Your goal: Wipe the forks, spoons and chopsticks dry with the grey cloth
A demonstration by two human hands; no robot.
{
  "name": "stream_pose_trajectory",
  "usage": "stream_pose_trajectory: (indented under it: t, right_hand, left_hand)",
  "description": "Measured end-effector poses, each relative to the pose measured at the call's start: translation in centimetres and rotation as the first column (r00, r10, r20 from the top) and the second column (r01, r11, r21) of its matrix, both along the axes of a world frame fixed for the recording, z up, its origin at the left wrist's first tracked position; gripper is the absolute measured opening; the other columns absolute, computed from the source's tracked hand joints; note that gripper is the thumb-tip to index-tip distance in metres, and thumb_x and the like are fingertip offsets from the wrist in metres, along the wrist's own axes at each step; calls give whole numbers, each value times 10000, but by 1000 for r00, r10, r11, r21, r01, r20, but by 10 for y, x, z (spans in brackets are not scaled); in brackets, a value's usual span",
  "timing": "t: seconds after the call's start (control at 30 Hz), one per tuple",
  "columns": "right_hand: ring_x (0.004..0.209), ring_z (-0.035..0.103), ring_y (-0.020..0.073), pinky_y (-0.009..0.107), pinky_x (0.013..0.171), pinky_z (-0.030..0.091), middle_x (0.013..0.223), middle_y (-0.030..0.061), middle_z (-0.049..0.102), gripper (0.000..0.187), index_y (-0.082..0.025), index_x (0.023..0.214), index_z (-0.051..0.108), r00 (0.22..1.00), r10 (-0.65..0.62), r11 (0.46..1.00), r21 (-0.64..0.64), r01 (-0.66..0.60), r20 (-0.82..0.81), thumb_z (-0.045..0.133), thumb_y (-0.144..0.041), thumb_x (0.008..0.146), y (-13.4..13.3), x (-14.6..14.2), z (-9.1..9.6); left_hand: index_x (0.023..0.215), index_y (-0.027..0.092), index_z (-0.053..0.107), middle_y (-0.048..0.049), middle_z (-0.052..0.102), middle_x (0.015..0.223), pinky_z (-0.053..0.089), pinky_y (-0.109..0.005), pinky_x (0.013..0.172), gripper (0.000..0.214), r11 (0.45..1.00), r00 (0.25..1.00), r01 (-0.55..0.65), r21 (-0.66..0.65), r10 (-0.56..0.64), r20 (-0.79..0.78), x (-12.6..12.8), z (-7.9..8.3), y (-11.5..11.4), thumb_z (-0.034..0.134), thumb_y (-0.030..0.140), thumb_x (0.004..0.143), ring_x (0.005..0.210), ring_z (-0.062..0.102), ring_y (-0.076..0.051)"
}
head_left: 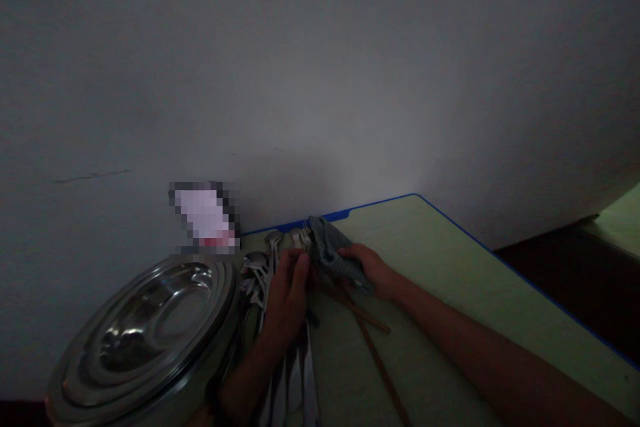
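My right hand grips a grey-green cloth, bunched up above the table. Close by on its left, my left hand is closed with the thumb uppermost; what its fingers hold is hidden in the dim light. Fork tines show at the cloth's left edge. Under and around the left hand lie several metal spoons and other cutlery, with long handles pointing toward me. Two brown wooden sticks like chopsticks lie crossed below the cloth.
Stacked shiny metal dishes stand at the left, beside the cutlery. Behind them a blurred-out phone-like object leans on the grey wall. The pale green table has a blue edge and ends at the right.
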State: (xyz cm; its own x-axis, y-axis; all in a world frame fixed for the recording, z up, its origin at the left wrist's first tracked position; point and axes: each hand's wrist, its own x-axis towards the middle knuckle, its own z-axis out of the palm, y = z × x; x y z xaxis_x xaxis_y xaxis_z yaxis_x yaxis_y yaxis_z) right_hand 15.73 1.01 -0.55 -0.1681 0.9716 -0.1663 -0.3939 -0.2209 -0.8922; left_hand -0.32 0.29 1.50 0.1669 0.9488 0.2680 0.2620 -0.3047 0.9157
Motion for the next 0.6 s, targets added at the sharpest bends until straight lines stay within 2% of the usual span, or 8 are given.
stream_pose_trajectory:
  t: [0.1, 0.23, 0.33, 0.47, 0.6]
  right_hand:
    - [387, 473, 94, 216, 383, 309, 467, -46, 570, 114, -173, 629, 591, 992, 5, 1000, -14, -3, 130, 577, -287, 630, -5, 1, 2]
    - [397, 424, 70, 211, 398, 267, 458, -72, 545, 63, -177, 597, 604, 970, 146, 987, 37, -156, 194, 598, -234, 620, -9, 2, 7]
    - [412, 429, 71, 214, 410, 260, 466, -68, 550, 114, -172, 569, 613, 962, 203, 977, 30, -212, 184, 623, -272, 623, -10, 0, 11]
    - [414, 432, 78, 225, 433, 282, 456, -52, 549, 271, -165, 559, 623, 968, 171, 985, -20, -170, 185, 642, -422, 643, -10, -2, 14]
    - [463, 498, 104, 248, 518, 366, 508, -13, 600, 363, -140, 602, 645, 985, 94, 995, -36, -89, 142, 629, -501, 637, -5, -1, 9]
  left_hand:
    - [836, 204, 496, 35, 521, 654, 430, -226, 547, 257, 998, 999, -16, -63, 18, 39, 0, -1, 2, 387, 434, 873, 597, 527, -140]
    - [801, 181, 546, -13, 604, 749, 458, -269, 652, 357, 996, 999, -34, -77, 33, -13, 0, 2, 3, 363, 480, 867, 728, 576, -183]
    - [675, 182, 542, -22, 595, 652, 453, -284, 605, 442, 993, 994, -69, -95, 61, -86, 1, 4, 3, 323, 515, 866, 661, 571, -195]
    - [563, 204, 480, -16, 550, 552, 429, -275, 521, 514, 989, 990, -107, -101, 97, -100, 1, 2, 2, 257, 551, 870, 557, 535, -181]
    - [651, 197, 511, -2, 563, 567, 453, -260, 530, 474, 985, 995, -90, -146, 95, 28, 0, -2, 1, 267, 533, 878, 571, 560, -172]
